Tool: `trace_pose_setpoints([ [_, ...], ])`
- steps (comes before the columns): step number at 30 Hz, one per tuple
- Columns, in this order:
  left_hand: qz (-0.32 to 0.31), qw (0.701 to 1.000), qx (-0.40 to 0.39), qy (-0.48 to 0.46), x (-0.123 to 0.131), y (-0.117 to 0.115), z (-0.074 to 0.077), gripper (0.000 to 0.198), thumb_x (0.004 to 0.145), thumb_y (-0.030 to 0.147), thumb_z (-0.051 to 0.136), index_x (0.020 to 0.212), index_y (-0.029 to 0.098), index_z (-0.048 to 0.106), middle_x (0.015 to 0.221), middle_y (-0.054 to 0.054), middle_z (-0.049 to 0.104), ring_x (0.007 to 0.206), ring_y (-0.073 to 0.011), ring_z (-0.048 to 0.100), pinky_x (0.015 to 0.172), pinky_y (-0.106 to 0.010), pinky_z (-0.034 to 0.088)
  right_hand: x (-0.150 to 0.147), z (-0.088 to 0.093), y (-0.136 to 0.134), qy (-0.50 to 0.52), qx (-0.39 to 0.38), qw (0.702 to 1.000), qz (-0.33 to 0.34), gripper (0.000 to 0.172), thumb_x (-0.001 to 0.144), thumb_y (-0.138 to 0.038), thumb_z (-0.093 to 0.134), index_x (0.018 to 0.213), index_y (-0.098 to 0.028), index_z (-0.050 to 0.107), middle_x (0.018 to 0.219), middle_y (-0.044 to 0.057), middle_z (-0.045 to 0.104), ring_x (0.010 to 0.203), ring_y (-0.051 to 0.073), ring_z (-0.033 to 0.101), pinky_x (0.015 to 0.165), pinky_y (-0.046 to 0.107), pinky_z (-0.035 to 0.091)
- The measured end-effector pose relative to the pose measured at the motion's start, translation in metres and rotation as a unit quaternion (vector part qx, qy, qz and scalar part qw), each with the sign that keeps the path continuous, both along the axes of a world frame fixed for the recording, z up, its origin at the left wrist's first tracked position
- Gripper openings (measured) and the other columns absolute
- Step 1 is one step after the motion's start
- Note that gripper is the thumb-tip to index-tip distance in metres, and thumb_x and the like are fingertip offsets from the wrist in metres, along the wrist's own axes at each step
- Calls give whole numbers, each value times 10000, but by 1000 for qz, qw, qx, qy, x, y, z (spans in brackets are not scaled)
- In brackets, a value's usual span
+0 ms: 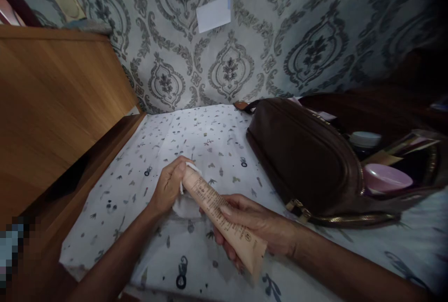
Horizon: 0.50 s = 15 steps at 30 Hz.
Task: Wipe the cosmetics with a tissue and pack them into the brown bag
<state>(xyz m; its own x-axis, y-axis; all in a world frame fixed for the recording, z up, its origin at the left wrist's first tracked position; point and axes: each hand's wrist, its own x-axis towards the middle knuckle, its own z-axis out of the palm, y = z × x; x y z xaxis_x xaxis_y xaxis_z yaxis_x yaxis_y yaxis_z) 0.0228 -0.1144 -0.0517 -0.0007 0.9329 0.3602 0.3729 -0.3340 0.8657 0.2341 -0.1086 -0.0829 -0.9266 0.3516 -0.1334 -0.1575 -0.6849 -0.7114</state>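
Observation:
A beige squeeze tube (224, 213) with printed text lies slantwise in my right hand (252, 222), whose thumb presses on its printed side while the fingers wrap underneath. Its flat crimped end points toward me at the lower right. At the tube's cap end, my left hand (170, 185) is closed on a white cloth or wipe (187, 206) and holds it against the tube. Part of the cloth hangs below my left fingers. The cap itself is mostly hidden by the cloth and fingers.
On the patterned white sheet (196, 129), an open brown toiletry bag (297, 157) stands at the right. It holds a pink oval item (387, 177) and a jar with a pale lid (365, 139). A wooden cabinet (63, 92) borders the left; patterned wallpaper (231, 68) covers the wall behind.

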Motion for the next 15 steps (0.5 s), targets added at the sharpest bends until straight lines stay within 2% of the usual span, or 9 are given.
trace_pose_setpoints([
  [3, 22, 999, 35, 31, 2, -2, 0, 407, 1002, 456, 343, 1003, 185, 647, 855, -31, 632, 801, -179, 570, 702, -254, 445, -1, 4, 0, 4, -18, 1000, -22, 496, 770, -539, 764, 998, -152, 554, 678, 11, 694, 501, 118, 648, 458, 216, 555],
  [6, 15, 997, 50, 59, 3, -4, -2, 391, 1016, 431, 334, 1170, 219, 625, 1079, -44, 665, 983, -193, 600, 839, -258, 463, 0, 8, 0, 11, -32, 999, -38, 480, 773, -523, 770, 994, -143, 576, 665, 16, 696, 482, 108, 636, 437, 199, 538],
  [9, -2, 996, 51, 73, 6, -4, -4, 380, 1022, 388, 343, 1293, 248, 571, 1287, -35, 618, 1170, -188, 562, 995, -260, 418, 0, 10, 1, 1, -39, 997, -69, 478, 769, -508, 779, 1017, -151, 579, 676, 10, 696, 492, 101, 637, 455, 191, 540],
  [11, 9, 996, 44, 72, 8, -3, -7, 397, 1010, 375, 386, 1360, 248, 526, 1385, -34, 567, 1271, -194, 507, 1058, -270, 379, -1, 11, 1, -7, -37, 995, -97, 486, 754, -517, 786, 1002, -163, 563, 674, 0, 688, 496, 99, 634, 466, 196, 544],
  [13, 32, 998, 27, 51, 10, -2, -9, 417, 984, 383, 450, 1363, 229, 530, 1372, -46, 580, 1280, -213, 503, 1054, -284, 389, -3, 10, 0, -10, -20, 992, -122, 482, 749, -527, 785, 967, -175, 539, 674, -8, 678, 505, 102, 635, 472, 201, 542],
  [15, 54, 998, -3, 13, 11, 1, -10, 399, 951, 402, 507, 1289, 207, 591, 1184, -55, 673, 1098, -218, 604, 912, -280, 472, -5, 9, 0, -11, 8, 991, -136, 480, 749, -533, 779, 952, -179, 526, 680, -12, 668, 514, 107, 637, 472, 206, 538],
])
